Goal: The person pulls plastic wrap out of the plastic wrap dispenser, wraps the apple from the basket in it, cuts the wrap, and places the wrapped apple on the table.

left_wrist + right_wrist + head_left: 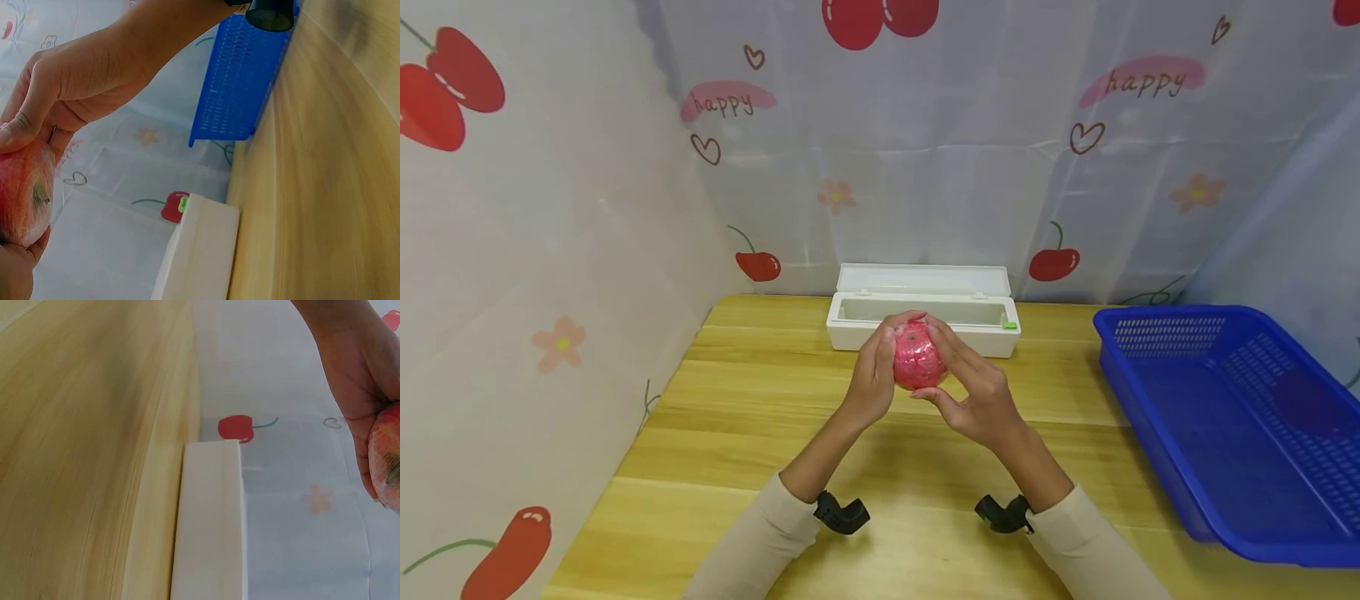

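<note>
Both hands hold a red apple (919, 357) wrapped in shiny clear film, raised above the table in the head view. My left hand (872, 375) cups its left side, fingers along the far edge. On the other side, my right hand (977, 396) grips it with fingers over the top right and thumb at the near lower edge. The left wrist view shows the film stretched around the apple (25, 194), its stem hollow facing out. In the right wrist view the apple (386, 459) is cut off by the frame edge, with the left hand (356, 381) against it.
Behind the hands stands a long white box (925, 337), lid raised, with a green slider (1010, 326) at its right end. A blue perforated basket (1150, 450) sits on the right of the wooden table (760, 400). Printed curtains (925, 150) hang around the table.
</note>
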### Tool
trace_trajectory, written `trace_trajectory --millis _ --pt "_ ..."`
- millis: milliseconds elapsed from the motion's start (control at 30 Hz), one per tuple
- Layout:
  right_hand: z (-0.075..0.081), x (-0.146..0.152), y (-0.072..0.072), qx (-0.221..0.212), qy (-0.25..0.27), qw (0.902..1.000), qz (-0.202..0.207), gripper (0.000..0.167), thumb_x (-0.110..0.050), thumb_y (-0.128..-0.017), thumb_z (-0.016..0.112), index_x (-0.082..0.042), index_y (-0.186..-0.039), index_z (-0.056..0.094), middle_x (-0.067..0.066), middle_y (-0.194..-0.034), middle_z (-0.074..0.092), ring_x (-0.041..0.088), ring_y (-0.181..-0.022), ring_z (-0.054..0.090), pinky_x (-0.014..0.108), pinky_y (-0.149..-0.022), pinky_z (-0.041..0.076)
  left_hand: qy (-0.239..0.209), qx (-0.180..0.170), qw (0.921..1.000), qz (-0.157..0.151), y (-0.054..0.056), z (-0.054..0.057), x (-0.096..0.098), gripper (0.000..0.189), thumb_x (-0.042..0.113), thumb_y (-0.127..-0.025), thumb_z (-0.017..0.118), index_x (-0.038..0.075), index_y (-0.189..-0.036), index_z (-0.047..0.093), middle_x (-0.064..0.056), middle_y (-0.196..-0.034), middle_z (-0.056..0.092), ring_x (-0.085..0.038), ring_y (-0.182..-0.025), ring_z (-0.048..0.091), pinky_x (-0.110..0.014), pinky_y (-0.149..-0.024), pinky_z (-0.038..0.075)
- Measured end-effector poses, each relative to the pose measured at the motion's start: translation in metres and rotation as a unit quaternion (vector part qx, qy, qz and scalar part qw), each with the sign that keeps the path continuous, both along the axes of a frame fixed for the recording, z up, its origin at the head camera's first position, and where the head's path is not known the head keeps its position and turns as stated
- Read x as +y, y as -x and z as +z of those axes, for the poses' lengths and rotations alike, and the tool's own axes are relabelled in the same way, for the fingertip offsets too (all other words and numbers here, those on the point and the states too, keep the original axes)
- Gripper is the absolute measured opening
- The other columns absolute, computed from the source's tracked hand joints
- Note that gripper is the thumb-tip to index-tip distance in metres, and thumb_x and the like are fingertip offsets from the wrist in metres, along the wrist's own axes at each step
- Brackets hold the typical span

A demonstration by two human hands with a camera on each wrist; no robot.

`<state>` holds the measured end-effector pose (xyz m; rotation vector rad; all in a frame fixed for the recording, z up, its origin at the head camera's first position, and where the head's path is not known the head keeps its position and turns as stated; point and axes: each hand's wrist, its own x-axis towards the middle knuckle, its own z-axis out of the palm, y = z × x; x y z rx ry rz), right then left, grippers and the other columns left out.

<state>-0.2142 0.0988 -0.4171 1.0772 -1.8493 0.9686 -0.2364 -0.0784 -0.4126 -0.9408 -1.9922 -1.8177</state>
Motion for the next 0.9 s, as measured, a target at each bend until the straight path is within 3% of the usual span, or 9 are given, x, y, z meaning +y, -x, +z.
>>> trace_trajectory --millis 300,467,633,767,900 --pt "-0.0003 0.0039 -0.0002 -0.002 -0.011 0.9999 -0.005 0.070 -0.043 -0.097 0.066 0.009 -0.142 0.052 0.024 -0.146 0.053 0.038 -0.131 0.056 0.030 -0.104 0.047 0.000 -0.006 0.9999 -0.013 0.0012 -0.0020 0.0010 0.049 0.025 -0.111 0.023 0.007 -0.146 0.051 -0.014 -0.137 0.057 -0.030 -0.119 0.060 -0.039 -0.090 0.060" --pt "0.0034 0.0020 0.0004 -0.030 -0.012 0.9995 0.003 0.072 -0.042 -0.094 0.070 0.003 -0.146 0.050 0.021 -0.149 0.051 0.036 -0.133 0.054 0.030 -0.104 0.047 -0.007 -0.028 0.9995 -0.011 0.0016 -0.0016 -0.0026 0.049 0.035 -0.111 0.027 0.018 -0.153 0.045 -0.010 -0.138 0.055 -0.026 -0.122 0.056 -0.039 -0.091 0.059" --pt "0.0075 0.0000 -0.0013 -0.056 0.002 0.9985 0.002 0.077 -0.042 -0.090 0.074 0.002 -0.148 0.049 0.019 -0.150 0.051 0.036 -0.135 0.052 0.031 -0.106 0.046 -0.030 -0.022 0.9987 -0.034 0.0041 0.0018 -0.0043 0.054 0.048 -0.110 0.028 0.026 -0.159 0.032 -0.007 -0.142 0.051 -0.024 -0.129 0.052 -0.041 -0.098 0.056" --pt "0.0085 0.0014 -0.0022 -0.058 0.022 0.9979 -0.018 0.079 -0.042 -0.089 0.074 0.003 -0.148 0.048 0.018 -0.149 0.052 0.035 -0.134 0.053 0.030 -0.106 0.045 -0.048 0.004 0.9979 -0.043 0.0048 0.0032 -0.0040 0.057 0.047 -0.110 0.034 0.021 -0.160 0.027 -0.011 -0.149 0.047 -0.031 -0.136 0.047 -0.041 -0.103 0.052" --pt "0.0082 0.0029 0.0006 -0.040 0.047 0.9974 -0.036 0.081 -0.043 -0.087 0.076 0.006 -0.146 0.049 0.017 -0.148 0.053 0.036 -0.131 0.055 0.030 -0.104 0.047 -0.066 0.020 0.9957 -0.061 0.0040 0.0035 -0.0035 0.060 0.040 -0.107 0.051 0.007 -0.155 0.037 -0.019 -0.150 0.044 -0.035 -0.136 0.047 -0.041 -0.104 0.051"
